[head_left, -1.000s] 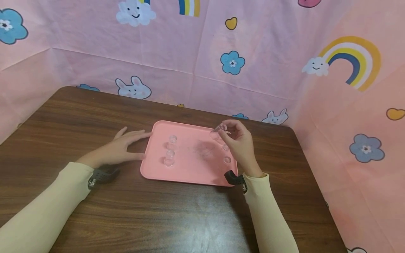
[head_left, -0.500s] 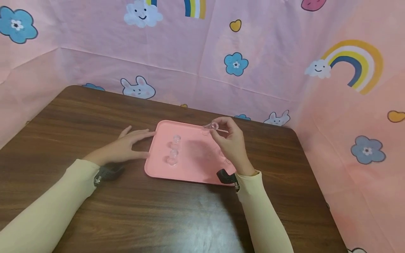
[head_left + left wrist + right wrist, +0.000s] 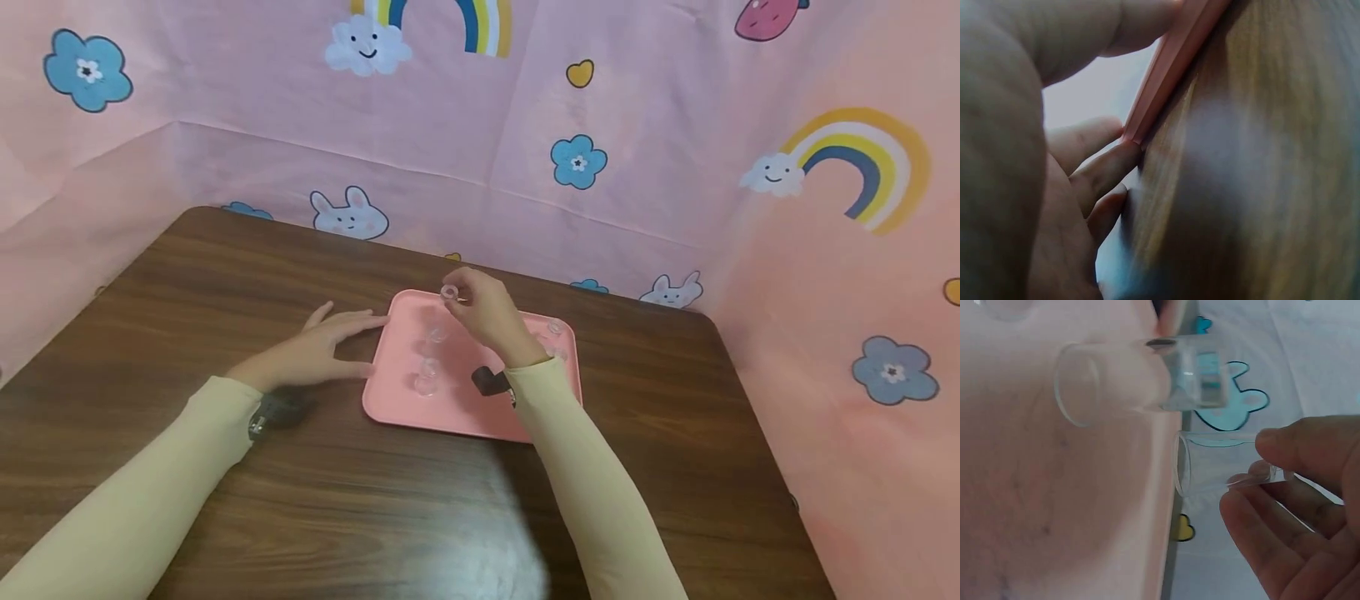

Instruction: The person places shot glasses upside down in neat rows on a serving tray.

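My right hand (image 3: 483, 312) pinches a small clear cup (image 3: 1219, 462) between thumb and fingers, over the far edge of the pink tray (image 3: 397, 408). In the right wrist view the held cup lies beside another clear cup (image 3: 1135, 381) standing on the tray. On the tray's left side, one clear cup (image 3: 435, 333) stands behind another clear cup (image 3: 426, 385). My left hand (image 3: 311, 350) is spread at the tray's left side. Its fingertips touch the tray rim (image 3: 1147, 94) in the left wrist view.
More clear cups, among them a far one (image 3: 555, 327), stand along the tray's right side, partly behind my right arm. The tray lies on a dark wooden table (image 3: 337, 508). A patterned pink cloth (image 3: 442, 125) hangs behind the table and along its sides.
My right hand has carried the cup leftward from the tray's right side to its far left part. The left hand keeps its place at the rim. The head view has shifted slightly.
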A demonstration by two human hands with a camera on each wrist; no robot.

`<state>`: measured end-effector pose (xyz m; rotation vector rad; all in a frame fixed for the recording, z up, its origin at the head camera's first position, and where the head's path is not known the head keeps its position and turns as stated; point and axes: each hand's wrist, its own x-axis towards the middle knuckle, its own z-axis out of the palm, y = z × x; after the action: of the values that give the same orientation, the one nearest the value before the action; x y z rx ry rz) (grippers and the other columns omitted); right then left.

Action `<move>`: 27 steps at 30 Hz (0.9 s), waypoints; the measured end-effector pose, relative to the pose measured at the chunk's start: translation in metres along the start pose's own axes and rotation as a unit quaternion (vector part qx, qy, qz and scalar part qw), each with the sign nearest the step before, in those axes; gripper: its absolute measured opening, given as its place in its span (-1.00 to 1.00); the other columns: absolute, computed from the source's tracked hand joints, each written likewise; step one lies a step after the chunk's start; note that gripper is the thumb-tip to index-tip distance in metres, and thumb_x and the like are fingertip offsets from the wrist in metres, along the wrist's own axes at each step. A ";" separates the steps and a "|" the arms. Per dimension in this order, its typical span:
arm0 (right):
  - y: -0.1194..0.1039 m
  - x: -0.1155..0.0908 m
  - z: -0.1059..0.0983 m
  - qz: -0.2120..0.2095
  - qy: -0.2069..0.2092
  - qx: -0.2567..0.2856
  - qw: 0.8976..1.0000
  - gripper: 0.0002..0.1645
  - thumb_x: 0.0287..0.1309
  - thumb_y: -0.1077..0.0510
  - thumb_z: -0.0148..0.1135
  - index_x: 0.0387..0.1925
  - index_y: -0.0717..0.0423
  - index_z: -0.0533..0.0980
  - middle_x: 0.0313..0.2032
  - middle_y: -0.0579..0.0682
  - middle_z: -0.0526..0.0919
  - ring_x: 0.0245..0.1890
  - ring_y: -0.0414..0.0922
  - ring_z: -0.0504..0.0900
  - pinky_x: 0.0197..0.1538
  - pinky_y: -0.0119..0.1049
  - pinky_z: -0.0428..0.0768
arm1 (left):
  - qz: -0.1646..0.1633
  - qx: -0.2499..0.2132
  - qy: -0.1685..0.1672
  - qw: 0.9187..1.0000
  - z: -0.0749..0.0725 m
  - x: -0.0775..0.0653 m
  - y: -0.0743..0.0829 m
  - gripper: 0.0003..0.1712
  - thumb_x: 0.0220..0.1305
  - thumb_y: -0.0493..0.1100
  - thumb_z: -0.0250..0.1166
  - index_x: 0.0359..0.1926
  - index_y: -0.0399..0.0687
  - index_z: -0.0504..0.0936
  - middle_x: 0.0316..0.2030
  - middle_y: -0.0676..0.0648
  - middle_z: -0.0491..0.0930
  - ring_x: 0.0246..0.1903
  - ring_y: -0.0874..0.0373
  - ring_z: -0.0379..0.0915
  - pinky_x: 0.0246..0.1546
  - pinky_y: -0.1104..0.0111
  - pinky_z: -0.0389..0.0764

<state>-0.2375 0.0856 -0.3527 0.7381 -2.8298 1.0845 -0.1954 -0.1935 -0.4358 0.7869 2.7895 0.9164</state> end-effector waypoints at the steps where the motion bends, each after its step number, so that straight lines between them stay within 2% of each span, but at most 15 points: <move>1: 0.001 0.001 0.001 0.001 -0.005 -0.002 1.000 -0.69 0.23 0.16 0.22 0.00 0.12 0.51 -0.11 -0.07 0.60 -0.04 -0.17 0.60 0.01 -0.36 0.57 | 0.000 0.001 0.000 1.000 0.000 0.001 0.001 -0.07 0.04 0.38 0.29 0.40 0.25 0.23 0.39 0.03 0.20 0.41 0.09 -0.01 0.39 -0.02 -0.43; 8: 0.009 0.004 0.012 0.022 -0.027 -0.012 0.999 -0.77 0.22 0.15 0.24 -0.08 0.06 0.52 -0.17 -0.09 0.64 -0.07 -0.19 0.61 -0.03 -0.34 0.57 | 0.004 0.002 -0.002 1.000 0.000 0.002 0.003 -0.07 0.04 0.36 0.30 0.40 0.23 0.23 0.39 0.04 0.20 0.41 0.10 -0.02 0.39 -0.01 -0.44; 12: 0.011 0.005 0.015 0.033 -0.048 -0.002 0.998 -0.74 0.23 0.14 0.22 -0.04 0.06 0.50 -0.13 -0.08 0.63 -0.04 -0.17 0.60 0.00 -0.32 0.56 | 0.004 0.001 0.001 1.000 0.000 0.000 0.002 -0.07 0.05 0.35 0.30 0.40 0.21 0.23 0.39 0.04 0.20 0.41 0.10 -0.01 0.39 -0.01 -0.44; 15: 0.012 0.001 0.008 0.038 -0.060 -0.013 0.997 -0.62 0.23 0.18 0.21 0.08 0.09 0.45 -0.01 -0.04 0.59 0.05 -0.12 0.56 0.06 -0.32 0.54 | 0.004 -0.001 0.001 1.000 0.002 0.000 0.003 -0.08 0.05 0.35 0.31 0.40 0.21 0.24 0.39 0.03 0.20 0.41 0.08 -0.01 0.39 -0.01 -0.44; 18: 0.008 -0.012 -0.008 0.019 -0.056 -0.021 0.998 -0.56 0.23 0.23 0.19 0.14 0.14 0.40 0.07 0.02 0.53 0.11 -0.06 0.52 0.10 -0.33 0.53 | 0.000 -0.004 0.001 1.000 0.003 0.001 0.004 -0.07 0.04 0.35 0.31 0.40 0.21 0.23 0.39 0.02 0.20 0.41 0.06 -0.01 0.39 -0.01 -0.45; 21: 0.002 -0.036 -0.034 -0.024 -0.014 -0.013 1.000 -0.63 0.25 0.24 0.17 0.08 0.17 0.44 0.02 0.02 0.55 0.07 -0.09 0.54 0.08 -0.35 0.55 | -0.002 -0.003 0.002 1.000 0.003 0.001 0.004 -0.07 0.05 0.35 0.31 0.40 0.20 0.23 0.39 -0.01 0.19 0.41 0.03 -0.01 0.38 -0.02 -0.45; 24: 0.005 -0.067 -0.062 -0.056 0.060 0.008 0.997 -0.73 0.26 0.21 0.16 -0.01 0.15 0.50 -0.07 -0.03 0.59 -0.02 -0.17 0.58 0.00 -0.32 0.59 | -0.002 -0.003 0.002 1.000 0.001 0.002 0.004 -0.08 0.06 0.34 0.31 0.40 0.21 0.22 0.39 -0.02 0.19 0.41 0.01 -0.02 0.38 -0.02 -0.46; 27: 0.024 -0.097 -0.086 -0.045 0.139 0.012 0.989 -0.78 0.27 0.17 0.16 -0.07 0.11 0.54 -0.14 -0.06 0.61 -0.14 -0.20 0.60 -0.08 -0.25 0.62 | 0.000 -0.004 0.002 1.000 0.001 0.004 0.002 -0.08 0.06 0.33 0.31 0.40 0.22 0.22 0.39 -0.02 0.19 0.41 0.00 -0.02 0.38 -0.01 -0.46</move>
<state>-0.1748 0.1967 -0.3203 0.6510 -2.5307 1.1132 -0.1977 -0.1897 -0.4357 0.7838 2.7885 0.9291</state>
